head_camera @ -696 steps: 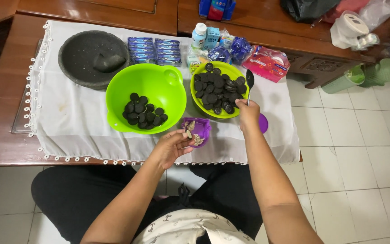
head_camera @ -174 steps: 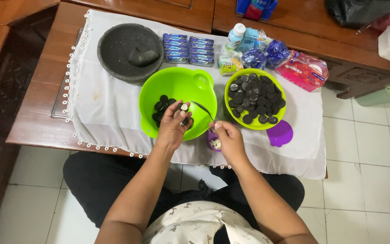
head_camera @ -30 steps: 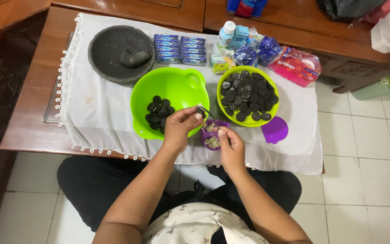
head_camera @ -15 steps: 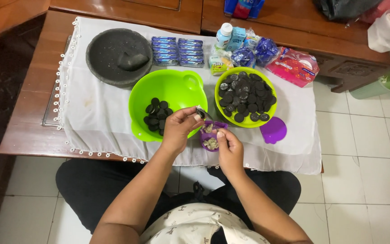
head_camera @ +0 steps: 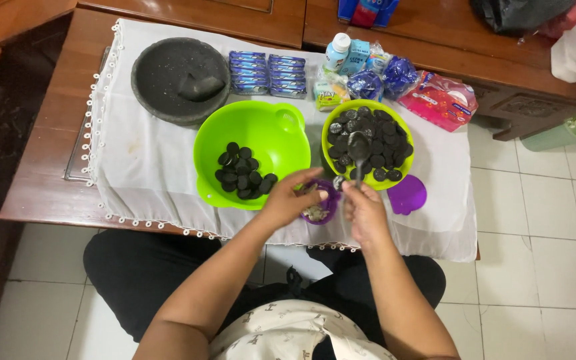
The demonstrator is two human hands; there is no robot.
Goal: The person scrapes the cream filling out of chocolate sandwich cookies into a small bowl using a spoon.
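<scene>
Cream patterned top, black trousers, bare forearms

A single head-worn camera looks steeply down from above the white-clothed table (head_camera: 141, 167), fairly near, its far edge uppermost.

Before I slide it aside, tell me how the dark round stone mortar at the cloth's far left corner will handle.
The dark round stone mortar looks thick-walled and solid, so probably heavy and unlikely to tip. It sits on the white lace-edged cloth, so a push may drag and bunch the fabric. The stone pestle lies loose inside and could shift.
</scene>
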